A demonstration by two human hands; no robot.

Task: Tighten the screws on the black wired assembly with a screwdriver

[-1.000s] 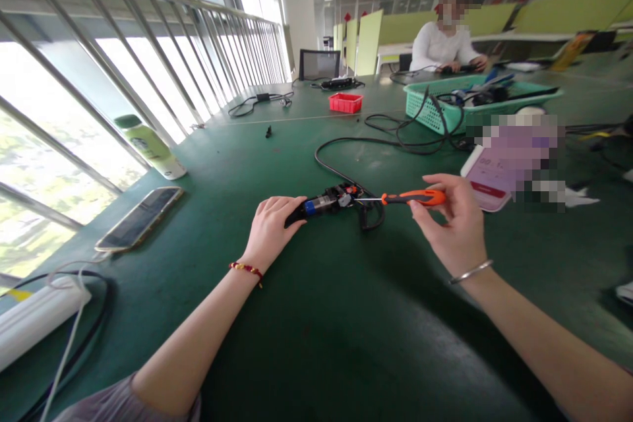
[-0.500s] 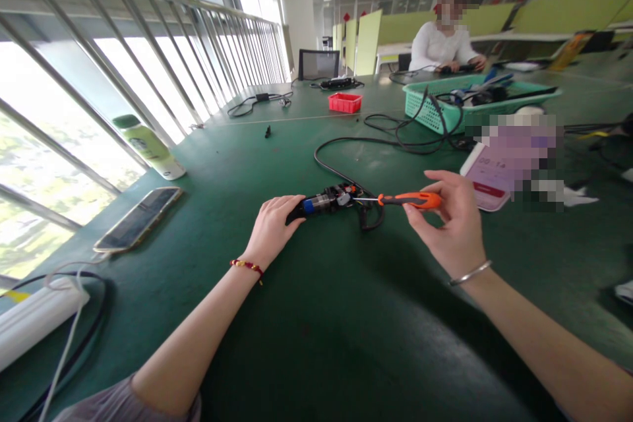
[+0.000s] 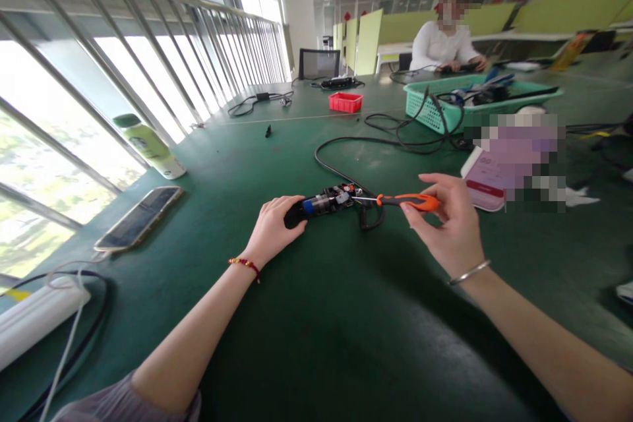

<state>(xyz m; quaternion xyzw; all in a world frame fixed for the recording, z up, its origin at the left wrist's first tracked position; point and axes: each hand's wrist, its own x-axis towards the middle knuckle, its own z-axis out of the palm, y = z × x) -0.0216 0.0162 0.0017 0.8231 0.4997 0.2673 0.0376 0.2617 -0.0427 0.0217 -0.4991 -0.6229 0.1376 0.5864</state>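
Note:
My left hand point(image 3: 277, 224) is closed around the black end of an opened corded device point(image 3: 324, 202), a dark cylinder with a blue band, lying on the green table point(image 3: 306, 316). Its inner parts and wires show at the right end, where a black cord point(image 3: 341, 140) leads off; I cannot make out its exact kind. My right hand point(image 3: 448, 224) pinches the orange and black handle of a screwdriver point(image 3: 408, 201) between thumb and fingers. The screwdriver lies nearly level, its thin shaft pointing left with the tip at the device's exposed end.
Left of my arms are a phone point(image 3: 141, 219), a green bottle point(image 3: 148, 145) and a white bar point(image 3: 42, 320) with cables. Ahead are a red tray point(image 3: 345, 103) and a green basket point(image 3: 430, 109) of tools. A propped phone point(image 3: 487, 175) stands right. A person point(image 3: 442, 46) sits across.
The right hand and screwdriver have shifted very slightly left, and the fingers have moved a little on the handle. My left hand keeps its grip on the device.

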